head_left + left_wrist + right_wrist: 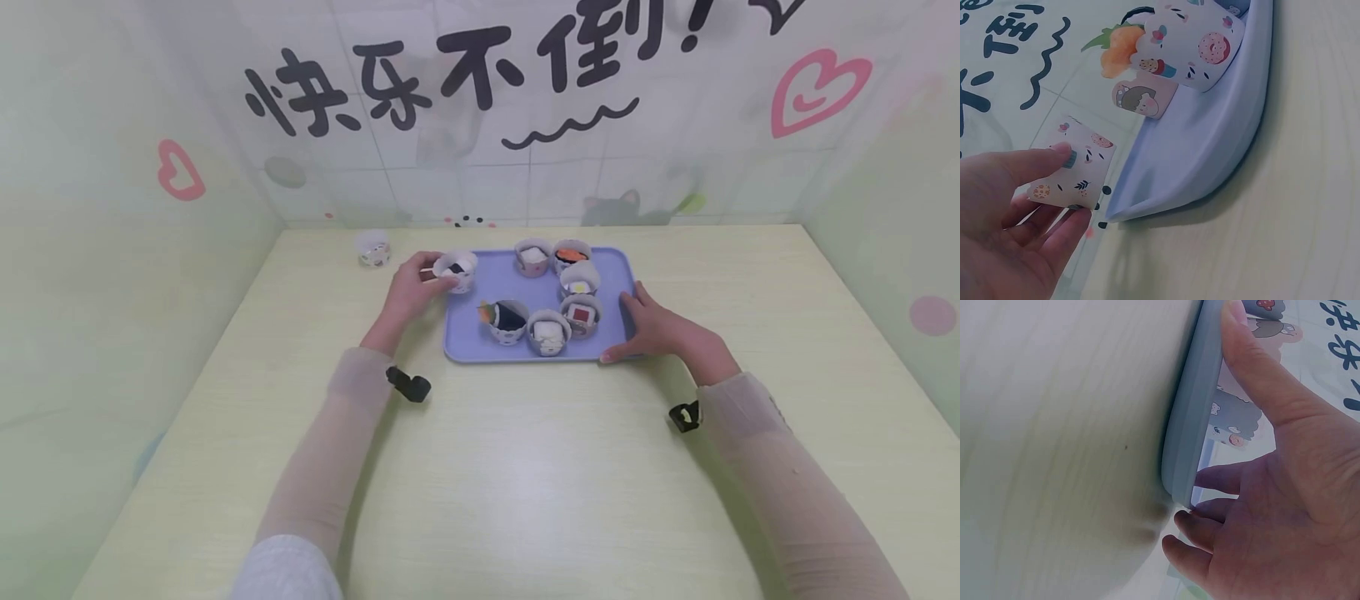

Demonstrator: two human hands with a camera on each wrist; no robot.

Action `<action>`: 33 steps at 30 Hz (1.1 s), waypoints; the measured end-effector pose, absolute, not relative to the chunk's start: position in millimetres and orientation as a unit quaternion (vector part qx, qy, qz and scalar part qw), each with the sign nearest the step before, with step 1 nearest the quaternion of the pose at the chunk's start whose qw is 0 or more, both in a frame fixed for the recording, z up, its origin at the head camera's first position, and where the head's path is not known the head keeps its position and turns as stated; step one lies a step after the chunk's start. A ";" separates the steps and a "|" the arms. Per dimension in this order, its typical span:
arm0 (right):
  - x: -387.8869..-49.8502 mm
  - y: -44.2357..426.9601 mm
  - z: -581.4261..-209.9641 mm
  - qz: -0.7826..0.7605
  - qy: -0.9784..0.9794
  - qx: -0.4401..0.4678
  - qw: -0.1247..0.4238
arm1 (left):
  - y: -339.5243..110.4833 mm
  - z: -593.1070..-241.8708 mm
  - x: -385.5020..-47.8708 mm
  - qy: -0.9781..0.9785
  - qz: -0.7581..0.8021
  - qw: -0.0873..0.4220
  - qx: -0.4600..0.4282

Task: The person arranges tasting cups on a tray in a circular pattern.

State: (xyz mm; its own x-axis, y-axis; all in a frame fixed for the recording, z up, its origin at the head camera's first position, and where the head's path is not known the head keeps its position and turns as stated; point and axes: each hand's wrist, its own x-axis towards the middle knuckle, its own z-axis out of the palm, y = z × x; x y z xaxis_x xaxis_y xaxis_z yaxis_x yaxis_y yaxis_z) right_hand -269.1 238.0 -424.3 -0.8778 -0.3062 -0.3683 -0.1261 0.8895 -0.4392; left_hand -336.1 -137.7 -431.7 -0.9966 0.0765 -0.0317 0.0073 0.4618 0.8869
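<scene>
My left hand pinches a small patterned paper cup between thumb and fingers at the tray's far left corner. Inside that cup is something white with a black patch. In the left wrist view the cup is tilted beside the tray's end. Spread around the right end of the blue tray, my right hand touches its rim. In the right wrist view the thumb lies along the rim, and the loosely bent fingers are near the corner.
Several paper cups with sushi-like pieces stand on the tray, including a black wrap, an orange-topped piece and a red-centred roll. Another paper cup stands on the table left of the tray. A printed wall closes off the back.
</scene>
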 end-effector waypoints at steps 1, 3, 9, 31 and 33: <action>-269.0 238.0 -424.4 -0.205 0.947 -0.114 0.219 | -136.3 -432.4 -336.4 0.855 0.517 0.035 0.029; -269.0 237.9 -424.7 -0.205 0.948 -0.113 0.218 | -133.6 -433.6 -337.2 0.856 0.515 0.038 0.038; -269.1 237.9 -424.7 -0.203 0.948 -0.110 0.220 | -125.9 -436.2 -339.3 0.858 0.508 0.054 0.056; -270.1 239.2 -427.3 -0.207 0.947 -0.111 0.220 | -115.1 -443.9 -337.7 0.871 0.460 0.126 0.123; -270.2 239.4 -427.3 -0.207 0.947 -0.111 0.220 | -114.9 -442.1 -335.8 0.871 0.455 0.134 0.126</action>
State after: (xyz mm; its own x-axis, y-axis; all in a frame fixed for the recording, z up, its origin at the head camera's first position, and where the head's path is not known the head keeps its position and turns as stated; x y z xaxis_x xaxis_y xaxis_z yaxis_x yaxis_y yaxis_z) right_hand -270.2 239.4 -427.3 -0.8788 -0.3014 -0.3700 -0.1192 0.8894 -0.4414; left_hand -335.8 -114.9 -442.1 -0.9324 0.3413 -0.1185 0.0978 0.5542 0.8266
